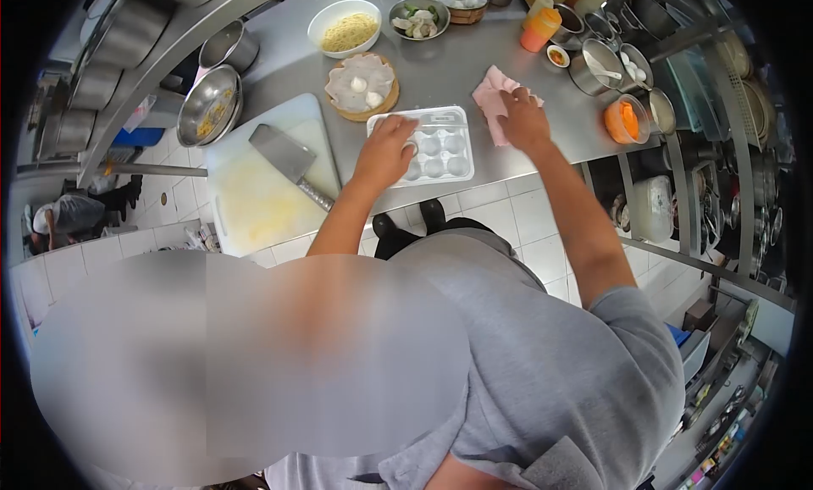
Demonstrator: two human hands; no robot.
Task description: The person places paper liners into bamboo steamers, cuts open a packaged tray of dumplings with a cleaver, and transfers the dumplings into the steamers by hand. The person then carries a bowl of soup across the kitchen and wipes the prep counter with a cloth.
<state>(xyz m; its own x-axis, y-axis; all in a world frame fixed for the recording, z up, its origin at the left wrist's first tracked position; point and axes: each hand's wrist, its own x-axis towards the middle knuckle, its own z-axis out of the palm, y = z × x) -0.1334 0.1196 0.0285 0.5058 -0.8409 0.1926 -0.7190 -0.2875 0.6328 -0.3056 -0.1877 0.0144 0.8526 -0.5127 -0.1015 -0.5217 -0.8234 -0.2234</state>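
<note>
A white plastic tray [436, 166] with round hollows lies near the counter's front edge. My left hand [386, 154] rests over the tray's left part, its fingers bent at the hollows; whether they grip anything is hidden. To the right, my right hand [522, 119] lies on a folded pink cloth [491, 100], fingers spread over its right side. Just behind the tray, a round wooden steamer [389, 99] lined with paper holds a few small white pieces. Left of the tray, a cleaver [284, 151] lies on a white cutting board [246, 185].
Along the back stand a bowl of yellow shreds [345, 28], a metal bowl of greens [419, 18] and an orange-filled bottle [540, 30]. Metal pots [595, 67] and an orange container [625, 121] stand right. Metal bowls [209, 107] sit left. Another person [72, 216] is far left.
</note>
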